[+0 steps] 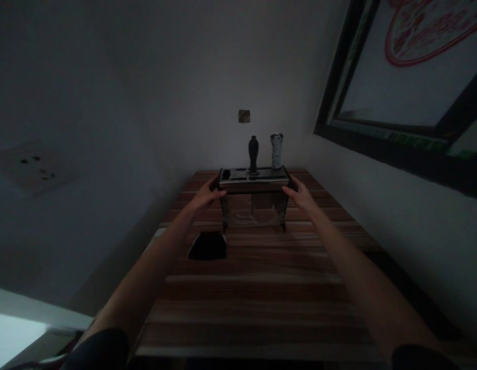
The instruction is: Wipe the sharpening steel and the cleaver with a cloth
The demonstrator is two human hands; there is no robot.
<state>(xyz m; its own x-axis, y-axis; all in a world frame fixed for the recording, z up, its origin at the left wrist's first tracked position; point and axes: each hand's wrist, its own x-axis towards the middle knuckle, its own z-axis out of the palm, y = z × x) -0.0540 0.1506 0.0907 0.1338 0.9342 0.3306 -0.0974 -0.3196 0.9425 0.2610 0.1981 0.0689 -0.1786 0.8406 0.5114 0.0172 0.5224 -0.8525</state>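
A box-shaped device (255, 183) with a metallic top, a see-through lower front and short dark legs stands at the far part of the wood-striped table (261, 298). From its top rises an upright black handle (253, 153). Beside that, to the right, stands a silvery cylinder (276, 151) that looks wrapped in plastic. My left hand (209, 194) grips the left end of the device, thumb over the front edge. At the opposite end, my right hand (299, 191) holds it the same way. The fingers behind both ends are partly hidden.
A black piece with a pale edge (208, 246) lies on the table near my left forearm. Walls close in behind and on both sides. A wall socket (36, 167) is at left, and a dark-framed picture (408, 77) hangs at upper right. The light is dim.
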